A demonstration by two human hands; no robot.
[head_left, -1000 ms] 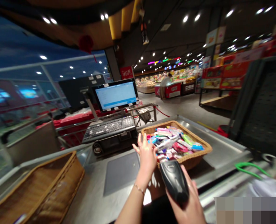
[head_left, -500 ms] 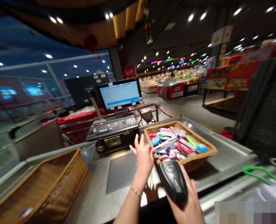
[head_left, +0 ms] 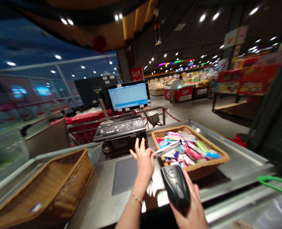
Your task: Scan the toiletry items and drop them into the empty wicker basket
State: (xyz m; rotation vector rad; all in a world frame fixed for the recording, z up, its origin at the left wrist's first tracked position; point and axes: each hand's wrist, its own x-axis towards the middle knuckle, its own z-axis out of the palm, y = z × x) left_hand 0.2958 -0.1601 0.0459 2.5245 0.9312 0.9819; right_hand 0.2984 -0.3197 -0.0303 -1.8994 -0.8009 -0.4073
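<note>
My right hand [head_left: 191, 203] is wrapped round a black barcode scanner [head_left: 175, 186], its head pointing away from me. Between thumb and forefinger, my left hand [head_left: 144, 160] pinches the end of a slim, clear-and-silver package [head_left: 167, 149]; its other fingers are spread. That package reaches over the left side of a full wicker basket [head_left: 217, 162]. Inside lie many small packaged items in pink, blue, green and white, too jumbled to name. A second wicker basket [head_left: 71, 181] stands at the left, with one small white-and-purple item [head_left: 36, 207] in it.
Both baskets stand on a metal checkout counter [head_left: 95, 197] with a grey flat panel [head_left: 124, 175]. Behind are a keyboard [head_left: 119, 128] and a lit monitor [head_left: 128, 96]. A metal cart [head_left: 152, 116] stands beyond. A green cord [head_left: 272, 184] lies at the right edge.
My left hand has drawn the slim package slightly left, away from the basket's middle. My view has turned a little left. The scanner stays in my right hand.
</note>
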